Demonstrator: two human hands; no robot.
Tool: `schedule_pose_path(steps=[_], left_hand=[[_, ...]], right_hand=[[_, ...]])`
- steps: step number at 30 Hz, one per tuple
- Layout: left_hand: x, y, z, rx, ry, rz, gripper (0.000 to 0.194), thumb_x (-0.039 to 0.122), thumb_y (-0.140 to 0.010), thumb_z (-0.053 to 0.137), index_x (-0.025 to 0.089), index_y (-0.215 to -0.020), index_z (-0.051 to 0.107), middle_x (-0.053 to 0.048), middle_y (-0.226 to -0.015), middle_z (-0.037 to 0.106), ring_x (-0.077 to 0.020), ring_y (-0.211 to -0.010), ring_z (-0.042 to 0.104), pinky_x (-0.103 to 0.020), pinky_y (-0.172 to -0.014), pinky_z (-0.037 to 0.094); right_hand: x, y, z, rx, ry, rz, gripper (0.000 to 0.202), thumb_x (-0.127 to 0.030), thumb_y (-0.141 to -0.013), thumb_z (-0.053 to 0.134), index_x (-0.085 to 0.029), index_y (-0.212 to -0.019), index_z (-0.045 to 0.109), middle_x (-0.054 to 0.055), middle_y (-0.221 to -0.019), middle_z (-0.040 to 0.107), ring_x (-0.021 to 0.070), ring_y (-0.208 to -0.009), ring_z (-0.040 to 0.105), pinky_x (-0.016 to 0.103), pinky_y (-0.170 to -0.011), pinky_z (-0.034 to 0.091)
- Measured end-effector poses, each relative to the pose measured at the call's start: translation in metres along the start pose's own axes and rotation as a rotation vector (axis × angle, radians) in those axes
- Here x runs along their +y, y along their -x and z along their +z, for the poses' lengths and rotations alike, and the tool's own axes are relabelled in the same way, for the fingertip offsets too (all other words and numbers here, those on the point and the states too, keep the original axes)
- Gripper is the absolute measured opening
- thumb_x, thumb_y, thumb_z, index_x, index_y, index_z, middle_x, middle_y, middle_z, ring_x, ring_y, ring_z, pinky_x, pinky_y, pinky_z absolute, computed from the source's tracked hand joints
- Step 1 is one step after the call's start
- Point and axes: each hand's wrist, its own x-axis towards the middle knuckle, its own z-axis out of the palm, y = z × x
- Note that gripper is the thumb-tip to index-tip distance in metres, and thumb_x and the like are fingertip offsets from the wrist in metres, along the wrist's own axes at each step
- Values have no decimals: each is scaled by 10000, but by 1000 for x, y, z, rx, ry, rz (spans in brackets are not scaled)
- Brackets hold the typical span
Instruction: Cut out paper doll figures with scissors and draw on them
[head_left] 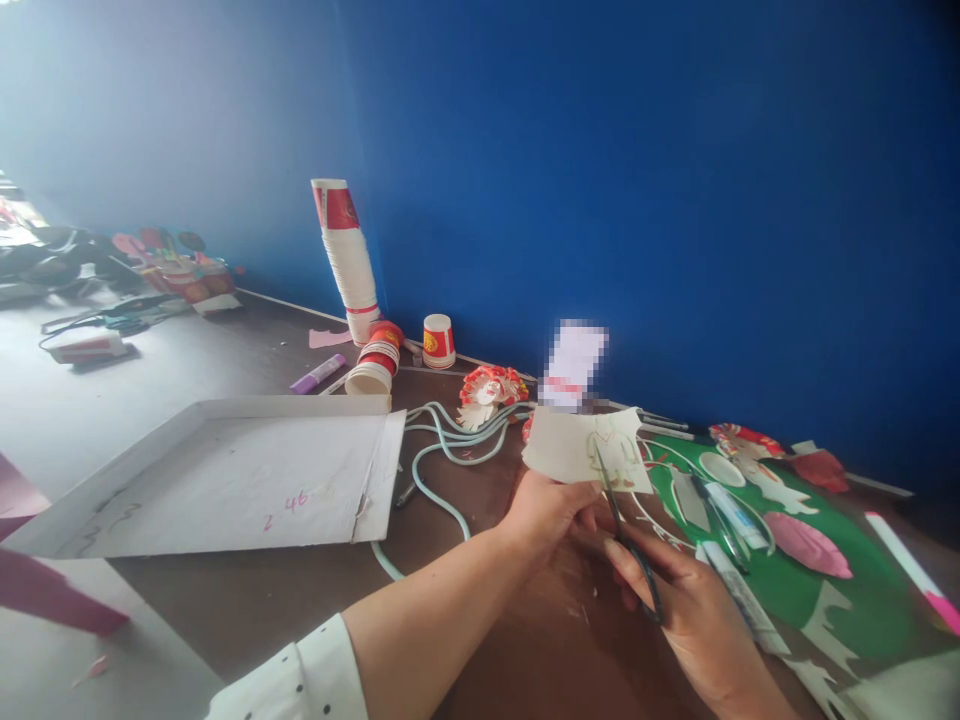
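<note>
Left hand pinches curved cream paper with green drawing; right hand grasps black-handled metal scissors across its lower edge. Paper flex could misdirect the cut; blade opening unclear.

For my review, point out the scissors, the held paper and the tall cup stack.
Scissors (637, 556): head view, on the dark handle.
Held paper (561, 447): head view, on its blank left part.
Tall cup stack (350, 264): head view, on its white middle.

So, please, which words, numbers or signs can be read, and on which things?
White cardboard tray: pink handwriting, perhaps "z" and "9h", uncertain.
Lone red-white paper cup: gold emblem, no legible words.
Purple cylindrical marker, blue-white tube: any print too blurred.
White pixelated sheet: unreadable.
Cream paper sheet: drawing, no legible words.
</note>
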Motion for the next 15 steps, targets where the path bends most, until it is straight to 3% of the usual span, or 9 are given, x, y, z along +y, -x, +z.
schedule_pose_path(steps=[5,11,15], left_hand=[[0,2,2,11,29,1,275,287,-696,661,148,-507,517,9,-410,474,-61,-384,383,-203,-415,262],[3,7,8,69,31,-16,295,275,-702,645,148,-471,511,11,-387,450,-61,-390,378,-207,-433,274],[0,6,8,92,31,-11,318,289,-699,651,147,-452,510,6,-400,459,-64,-398,384,-211,-434,269]], right_hand=[[9,-2,-1,-46,2,24,441,-559,-751,602,-233,-1002,761,-27,-521,540,155,-534,477,240,-501,378],[18,-3,3,-11,-3,38,461,-554,-743,631,-237,-1053,757,3,-579,655,208,-587,576,262,-535,445],[19,-3,6,-18,-16,55,454,-512,-756,651,-244,-1113,734,11,-762,742,237,-739,658,269,-664,507]])
